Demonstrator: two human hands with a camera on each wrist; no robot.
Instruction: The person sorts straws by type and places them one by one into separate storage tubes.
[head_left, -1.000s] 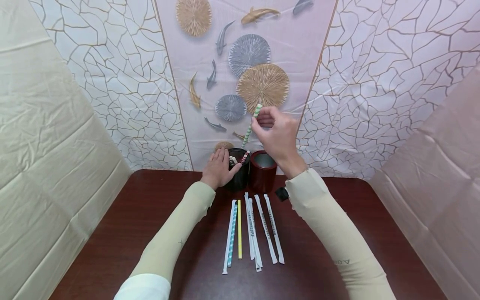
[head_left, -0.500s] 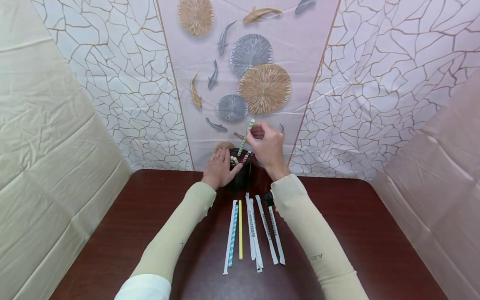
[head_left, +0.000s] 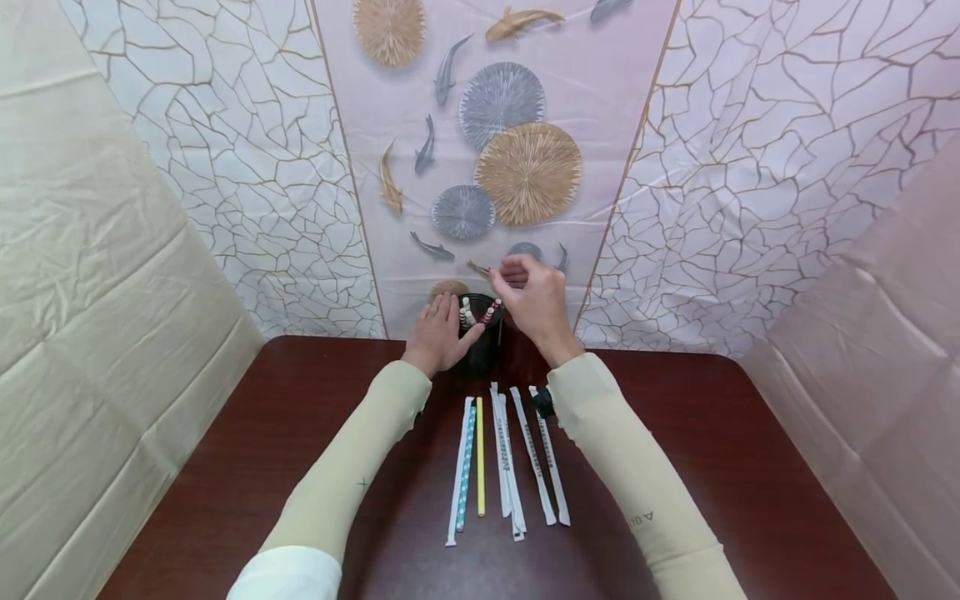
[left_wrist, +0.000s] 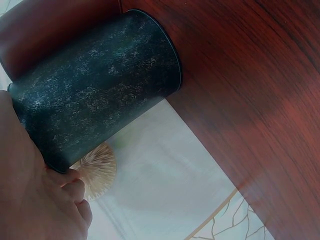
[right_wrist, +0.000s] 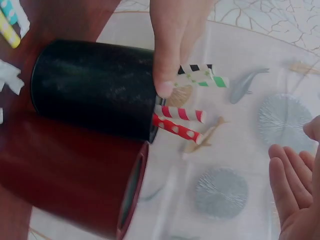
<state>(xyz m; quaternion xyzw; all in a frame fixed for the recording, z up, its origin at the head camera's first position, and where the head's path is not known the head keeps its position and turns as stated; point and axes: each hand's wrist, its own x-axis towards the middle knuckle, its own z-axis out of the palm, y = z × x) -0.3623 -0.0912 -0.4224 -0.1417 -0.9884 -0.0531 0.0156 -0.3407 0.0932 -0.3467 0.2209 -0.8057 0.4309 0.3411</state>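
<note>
A black cylindrical holder (head_left: 483,354) stands at the table's back with several paper straws in it. A green-and-white straw (right_wrist: 197,77) leans by a black-and-white striped straw (right_wrist: 190,68); a red-striped straw (right_wrist: 185,114) and a red dotted straw (right_wrist: 182,131) are beside them. The left hand (head_left: 435,336) rests against the holder's left rim, its fingers straight and its thumb across the front rim. Just right of and above the opening is the right hand (head_left: 536,300), holding nothing, thumb and fingers apart. A dark red holder (right_wrist: 75,175) touches the black one, mostly hidden in the head view.
In front of the holders lie a blue dotted straw (head_left: 467,471), a yellow straw (head_left: 481,458) and several white paper straw wrappers (head_left: 551,475) on the dark red table (head_left: 300,442). A patterned cloth wall (head_left: 300,208) stands right behind the table.
The right hand moved left and down to the black holder and let go of the green-and-white straw, now inside. The left hand stayed on the rim.
</note>
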